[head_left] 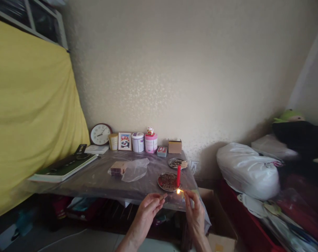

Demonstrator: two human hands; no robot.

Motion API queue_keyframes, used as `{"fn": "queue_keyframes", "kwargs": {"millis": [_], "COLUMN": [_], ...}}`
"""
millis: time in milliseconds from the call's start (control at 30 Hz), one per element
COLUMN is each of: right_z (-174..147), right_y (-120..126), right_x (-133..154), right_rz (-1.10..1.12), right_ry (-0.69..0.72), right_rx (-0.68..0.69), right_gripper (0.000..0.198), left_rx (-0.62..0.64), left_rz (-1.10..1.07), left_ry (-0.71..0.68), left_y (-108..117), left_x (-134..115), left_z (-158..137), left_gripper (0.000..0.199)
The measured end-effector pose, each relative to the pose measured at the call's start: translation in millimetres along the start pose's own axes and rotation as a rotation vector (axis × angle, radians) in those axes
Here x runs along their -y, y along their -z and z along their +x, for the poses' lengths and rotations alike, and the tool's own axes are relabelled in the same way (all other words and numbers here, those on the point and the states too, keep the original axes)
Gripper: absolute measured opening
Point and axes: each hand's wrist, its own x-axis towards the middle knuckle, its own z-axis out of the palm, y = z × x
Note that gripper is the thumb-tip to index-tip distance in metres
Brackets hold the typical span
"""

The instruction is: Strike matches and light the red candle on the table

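Observation:
A burning match (pixel 181 191) is pinched in the fingers of my right hand (pixel 194 210), its flame at the left end. My left hand (pixel 149 207) is closed on a small brown matchbox (pixel 163 197), mostly covered by the fingers. Just beyond the flame a red candle (pixel 178 175) stands upright at the right side of a dark round plate (pixel 168 181). No flame shows at the candle's top. Behind it, a second plate (pixel 175 162) bears several pale sticks on its right side.
A plastic-covered table (pixel 96 178) carries a block of small boxes (pixel 118 168) beside a clear bag (pixel 136 170). Along the wall stand a clock (pixel 101 134), a picture frame (pixel 124 141), tins (pixel 138 142) and a cardboard box (pixel 175 146). White bags (pixel 247 169) lie at the right.

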Motion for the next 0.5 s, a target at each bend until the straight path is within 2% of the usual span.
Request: {"fn": "queue_keyframes", "kwargs": {"millis": [233,500], "right_z": [10.8,28.3], "right_y": [8.4,10.0], "right_x": [20.0,26.5], "right_rz": [0.122,0.294], "right_ry": [-0.109,-0.325], "right_rx": [-0.048,-0.11], "right_gripper": [0.022,0.025], "left_rx": [-0.093,-0.17], "left_rz": [0.031,0.063], "left_ry": [0.017,0.014], "left_y": [24.9,49.3], "left_x": [7.7,8.2], "left_z": [6.6,14.3], "left_gripper": [0.02,0.025]}}
